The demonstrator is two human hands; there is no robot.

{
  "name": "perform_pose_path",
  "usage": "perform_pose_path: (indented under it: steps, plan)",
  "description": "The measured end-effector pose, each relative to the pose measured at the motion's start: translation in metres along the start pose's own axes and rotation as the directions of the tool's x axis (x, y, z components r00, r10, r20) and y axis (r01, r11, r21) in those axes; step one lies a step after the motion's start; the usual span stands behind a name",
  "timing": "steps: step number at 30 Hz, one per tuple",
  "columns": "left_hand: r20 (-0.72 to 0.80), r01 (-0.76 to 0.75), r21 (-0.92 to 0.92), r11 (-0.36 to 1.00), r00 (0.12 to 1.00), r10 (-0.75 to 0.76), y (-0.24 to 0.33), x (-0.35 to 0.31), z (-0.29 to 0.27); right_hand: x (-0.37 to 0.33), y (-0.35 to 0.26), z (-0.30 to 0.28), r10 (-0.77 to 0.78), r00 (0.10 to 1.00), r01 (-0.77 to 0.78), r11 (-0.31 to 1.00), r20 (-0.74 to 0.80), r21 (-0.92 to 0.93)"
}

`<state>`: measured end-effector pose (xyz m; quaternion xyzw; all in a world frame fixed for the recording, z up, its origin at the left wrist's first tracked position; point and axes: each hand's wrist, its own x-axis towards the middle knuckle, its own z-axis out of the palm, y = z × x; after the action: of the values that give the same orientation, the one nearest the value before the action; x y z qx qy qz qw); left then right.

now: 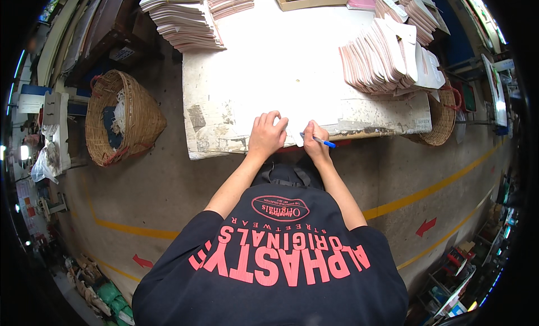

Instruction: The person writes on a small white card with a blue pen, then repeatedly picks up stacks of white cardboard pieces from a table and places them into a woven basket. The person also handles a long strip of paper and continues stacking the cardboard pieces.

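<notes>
My right hand [317, 146] is closed around a blue pen [327, 142], its back end sticking out to the right. My left hand [267, 136] rests at the table's near edge, fingers bent and a little apart, with the palm side hidden. Between the two hands a small white piece, perhaps paper [294, 138], lies at the edge of the white table [219, 96]. Glare washes out the surface under my fingers, so the pen's tip and any writing cannot be made out.
Stacks of white and pinkish folded pieces stand at the back left [182, 20] and right [373, 59] of the table. A shallow cardboard box [314, 2] is at the back. Wicker baskets stand left [137, 121] and right [443, 124]. Yellow lines [387, 208] mark the floor.
</notes>
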<state>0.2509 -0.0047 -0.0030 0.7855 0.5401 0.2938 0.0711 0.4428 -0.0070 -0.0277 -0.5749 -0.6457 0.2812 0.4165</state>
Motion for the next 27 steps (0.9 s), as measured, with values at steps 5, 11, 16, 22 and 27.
perform_pose_path:
  steps: [5, 11, 16, 22, 27]
  plan:
    - [0.047, 0.006, 0.029, 1.000, 0.999, -0.007, -0.0018, -0.0015, 0.0004, -0.0002, -0.0008, -0.0014, 0.006, 1.000, -0.006, 1.000, 0.005, -0.010]
    - [0.039, 0.000, 0.028, 1.000, 0.999, -0.001, -0.0022, -0.0018, 0.0011, 0.0001, -0.0019, -0.0021, 0.009, 1.000, -0.009, 1.000, -0.008, 0.003]
    - [0.043, 0.005, 0.029, 1.000, 0.999, -0.006, -0.0018, -0.0018, 0.0006, 0.0001, -0.0004, -0.0034, 0.028, 0.999, -0.028, 1.000, 0.017, 0.012]
    - [0.014, 0.003, 0.002, 1.000, 1.000, -0.003, -0.0002, -0.0005, -0.0002, -0.0002, 0.0035, -0.0040, -0.024, 0.998, 0.026, 0.999, 0.050, -0.027]
    - [0.017, 0.003, 0.003, 1.000, 1.000, -0.003, -0.0002, -0.0007, -0.0009, 0.0011, 0.0044, -0.0099, 0.107, 0.993, -0.103, 0.991, -0.039, 0.089]
